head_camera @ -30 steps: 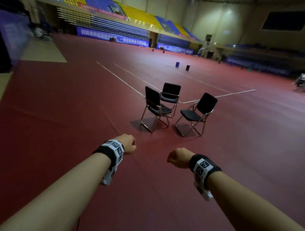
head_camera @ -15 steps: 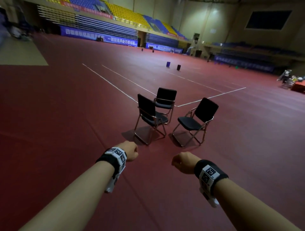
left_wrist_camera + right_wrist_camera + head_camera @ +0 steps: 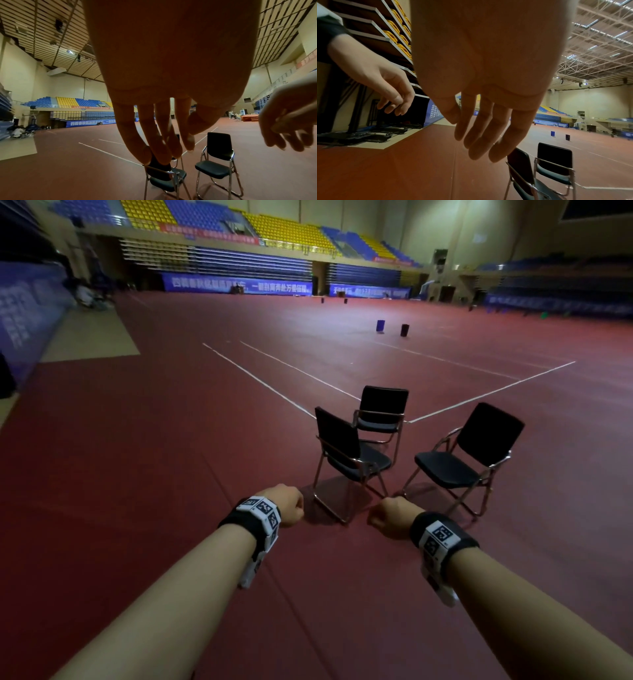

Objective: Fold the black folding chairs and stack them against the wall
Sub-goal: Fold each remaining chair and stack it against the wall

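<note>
Left hand (image 3: 287, 506) and right hand (image 3: 389, 517) hang empty, fingers (image 3: 155, 136) loosely extended. Three unfolded black chairs stand ahead of the fingers: nearest chair (image 3: 344, 455), rear chair (image 3: 380, 414), right chair (image 3: 469, 451). Recommended: approach the nearest, grip backrest and seat edge. Red floor (image 3: 154, 474); tiered seating (image 3: 205, 217) beyond.

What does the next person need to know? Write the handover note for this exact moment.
Left hand: fingers relaxed, holds nothing.
Right hand: the same, empty.
Both hands are held out in front, short of the chairs, touching none.
Three black folding chairs stand unfolded in a cluster on the red floor: the near-left chair, the far chair, the right chair.
Done: nothing; no chair is folded or stacked.
Left: fold all three and stack them against the wall. The near-left chair looks closest, so it is probably the one to start with.
</note>
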